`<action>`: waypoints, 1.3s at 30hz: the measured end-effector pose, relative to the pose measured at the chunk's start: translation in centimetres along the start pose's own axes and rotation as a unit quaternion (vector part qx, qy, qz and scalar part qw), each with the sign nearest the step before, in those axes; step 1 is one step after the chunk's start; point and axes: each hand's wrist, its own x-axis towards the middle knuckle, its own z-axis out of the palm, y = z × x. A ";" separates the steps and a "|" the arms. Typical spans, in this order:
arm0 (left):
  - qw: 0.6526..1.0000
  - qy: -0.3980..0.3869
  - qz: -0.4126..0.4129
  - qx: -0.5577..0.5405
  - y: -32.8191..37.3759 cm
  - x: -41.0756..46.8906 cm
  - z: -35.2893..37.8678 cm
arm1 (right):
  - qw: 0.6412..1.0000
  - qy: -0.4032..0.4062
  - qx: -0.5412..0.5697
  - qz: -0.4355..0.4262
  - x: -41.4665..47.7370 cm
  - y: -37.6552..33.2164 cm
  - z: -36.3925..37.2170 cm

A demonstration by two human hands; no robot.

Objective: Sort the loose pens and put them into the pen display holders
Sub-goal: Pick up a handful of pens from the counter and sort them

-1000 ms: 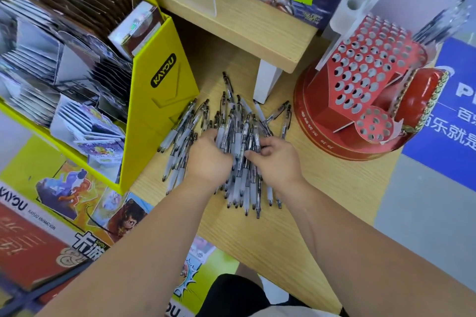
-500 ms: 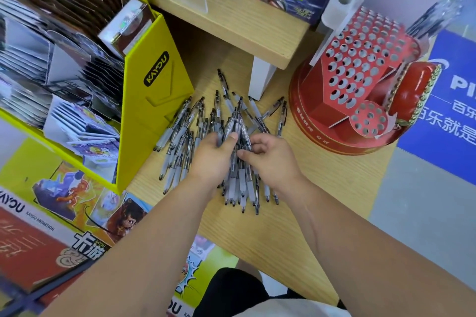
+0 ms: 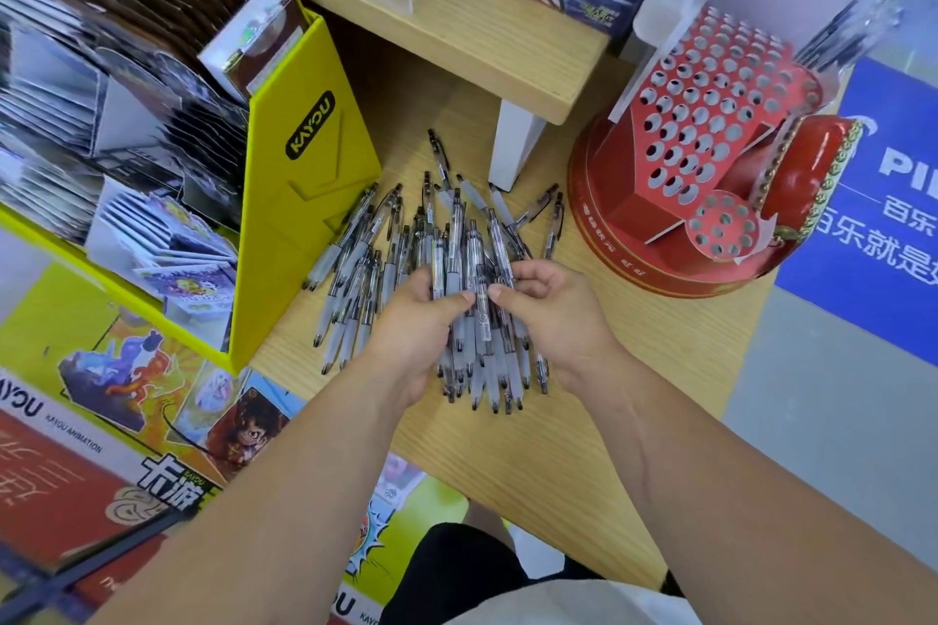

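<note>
A bundle of pens point(image 3: 469, 246) is gripped by left hand point(image 3: 411, 325) and right hand point(image 3: 553, 315), likely for alignment before the holder point(image 3: 627, 216).

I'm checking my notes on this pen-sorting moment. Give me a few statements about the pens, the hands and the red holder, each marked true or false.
1. The left hand and the right hand both grip clear-barrelled pens from the pile on the light wooden table. True.
2. The red cardboard pen holder with round holes is full of pens. False: its visible holes are empty.
3. That red holder stands to the right of the pile. True.
4. The yellow KAYOU display stand lies flat on the pens. False: it stands upright, left of the pile.
</note>
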 end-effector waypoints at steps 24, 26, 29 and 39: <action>0.985 0.050 0.085 0.141 -0.2 -0.1 3.0 | 0.999 0.048 0.022 -0.008 -0.3 -0.1 -1.2; 0.988 0.030 0.084 0.126 0.4 0.1 2.7 | 0.999 0.045 0.026 -0.017 0.1 -0.7 -1.1; 0.989 0.012 0.094 0.109 1.3 0.2 2.2 | 0.999 0.034 0.012 -0.029 0.5 -1.6 -0.9; 0.985 0.029 0.155 0.073 2.2 0.2 1.8 | 0.997 0.025 0.024 -0.062 0.2 -3.8 0.3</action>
